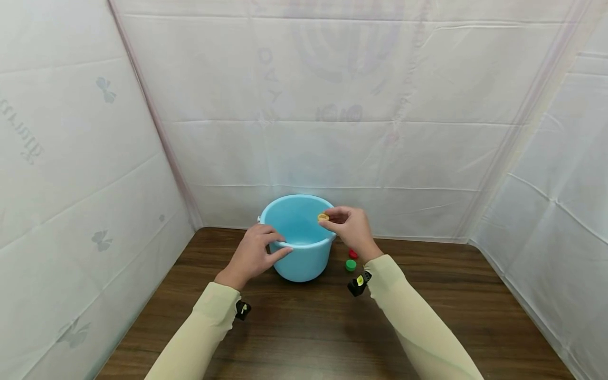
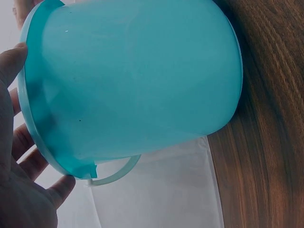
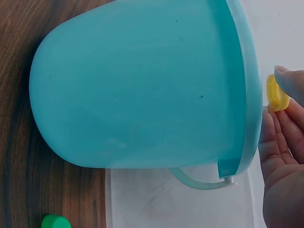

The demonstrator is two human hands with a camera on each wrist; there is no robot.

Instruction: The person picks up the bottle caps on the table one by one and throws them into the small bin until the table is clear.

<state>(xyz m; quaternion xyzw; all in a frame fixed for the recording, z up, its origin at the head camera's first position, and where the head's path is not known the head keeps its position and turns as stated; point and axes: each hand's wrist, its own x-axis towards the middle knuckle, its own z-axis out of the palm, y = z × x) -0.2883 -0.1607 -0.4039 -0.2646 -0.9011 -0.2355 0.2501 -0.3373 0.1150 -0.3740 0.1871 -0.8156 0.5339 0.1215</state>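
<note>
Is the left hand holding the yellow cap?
No, the right hand pinches the yellow cap, while the left hand touches the blue bucket.

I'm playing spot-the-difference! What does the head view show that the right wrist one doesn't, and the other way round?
Only the head view shows the left hand, the red piece and the sleeves. Only the right wrist view shows the curved handle and tiny dark marks. Both show the blue bucket, the right hand pinching the yellow cap, the green cap and the wooden table.
</note>
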